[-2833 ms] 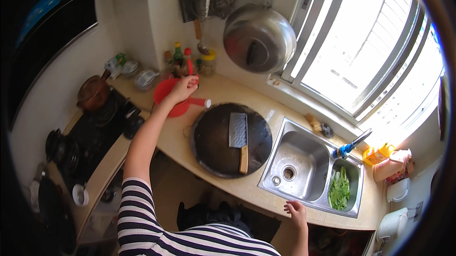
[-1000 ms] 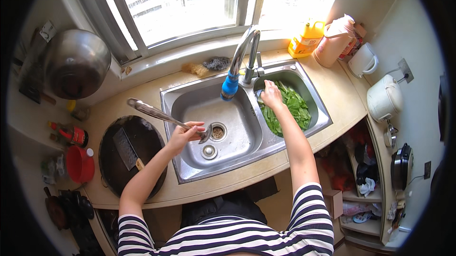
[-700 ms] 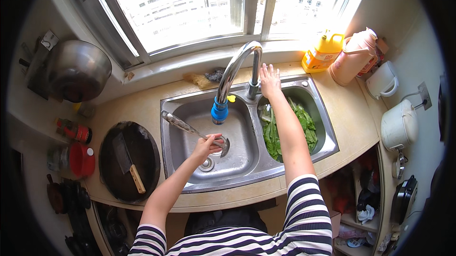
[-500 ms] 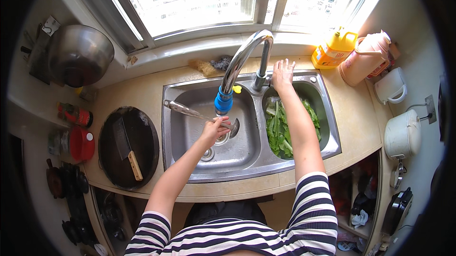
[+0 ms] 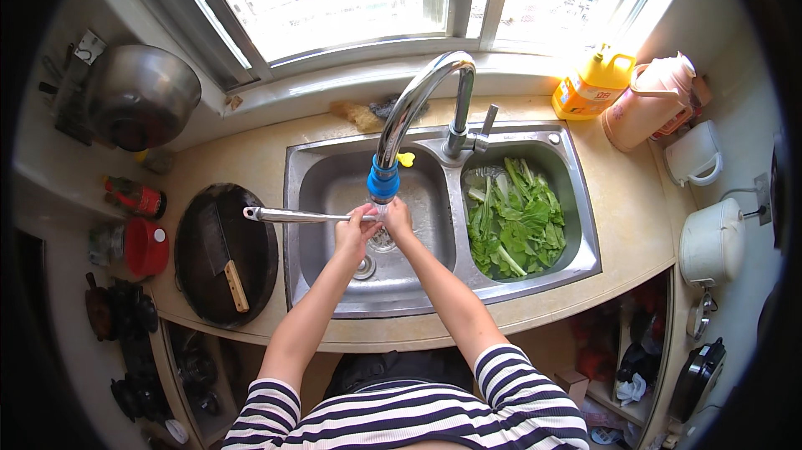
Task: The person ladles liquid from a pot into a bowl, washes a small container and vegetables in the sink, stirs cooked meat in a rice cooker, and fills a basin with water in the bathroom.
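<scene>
Under the blue nozzle (image 5: 383,179) of the curved steel faucet (image 5: 401,116), both my hands work in the left basin of the double sink (image 5: 305,270). My left hand (image 5: 354,234) is closed around a steel ladle (image 5: 296,216), whose long handle points left over the basin's rim. Beside it, right under the nozzle, my right hand (image 5: 396,218) is closed about the ladle's other end. That end is hidden by my fingers. Water appears to run over them. The faucet lever (image 5: 489,120) stands raised. Green leafy vegetables (image 5: 518,220) lie in the right basin.
Left of the sink, a cleaver (image 5: 227,262) lies on a black pan (image 5: 196,283). A yellow jug (image 5: 593,82) and a pink thermos (image 5: 647,103) stand at the back right. A white rice cooker (image 5: 710,237) sits to the right, and a large metal bowl (image 5: 142,95) hangs at upper left.
My right hand has left the faucet lever and joined my left hand under the nozzle. The ladle has swung nearly level and moved left, and the lever and more of the greens now show.
</scene>
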`<state>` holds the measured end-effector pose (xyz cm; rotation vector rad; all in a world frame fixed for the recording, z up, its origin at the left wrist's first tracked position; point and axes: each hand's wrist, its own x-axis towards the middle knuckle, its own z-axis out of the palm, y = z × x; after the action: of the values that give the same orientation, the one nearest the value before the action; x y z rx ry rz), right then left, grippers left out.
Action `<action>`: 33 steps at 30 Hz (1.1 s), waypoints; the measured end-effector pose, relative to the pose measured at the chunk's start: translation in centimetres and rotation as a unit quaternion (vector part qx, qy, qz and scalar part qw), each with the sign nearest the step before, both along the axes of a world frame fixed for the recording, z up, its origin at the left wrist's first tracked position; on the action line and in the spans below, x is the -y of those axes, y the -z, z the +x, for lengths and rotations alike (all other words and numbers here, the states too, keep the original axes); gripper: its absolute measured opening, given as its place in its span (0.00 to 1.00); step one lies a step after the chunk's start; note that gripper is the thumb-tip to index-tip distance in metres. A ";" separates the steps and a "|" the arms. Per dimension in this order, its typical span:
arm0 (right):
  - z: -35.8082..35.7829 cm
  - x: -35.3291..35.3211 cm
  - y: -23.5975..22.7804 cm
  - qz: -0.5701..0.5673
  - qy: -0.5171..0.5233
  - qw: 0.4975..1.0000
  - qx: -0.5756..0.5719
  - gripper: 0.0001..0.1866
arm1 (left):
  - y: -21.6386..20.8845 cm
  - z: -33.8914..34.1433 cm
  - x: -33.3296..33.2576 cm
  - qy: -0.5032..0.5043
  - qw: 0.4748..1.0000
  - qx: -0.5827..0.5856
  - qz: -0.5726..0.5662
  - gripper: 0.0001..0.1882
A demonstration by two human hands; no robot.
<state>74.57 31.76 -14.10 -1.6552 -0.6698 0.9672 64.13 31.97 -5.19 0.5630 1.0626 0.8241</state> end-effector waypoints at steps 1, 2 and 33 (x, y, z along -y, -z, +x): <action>0.2 0.0 -2.2 -0.110 0.007 0.961 -0.253 0.17 | 0.2 -0.5 0.3 -0.006 1.000 -0.011 0.024 0.15; -0.3 0.0 -3.3 -0.130 -0.022 0.945 -0.299 0.16 | 0.6 -0.7 0.8 -0.012 0.999 -0.022 0.047 0.15; 6.2 8.4 -8.6 0.042 0.103 0.968 0.226 0.19 | -0.2 -2.8 -5.0 -0.140 0.940 0.305 -0.056 0.17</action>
<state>80.78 23.40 -5.51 -1.8439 -0.8069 0.4051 61.38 37.00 -4.96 0.0370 0.6120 1.0875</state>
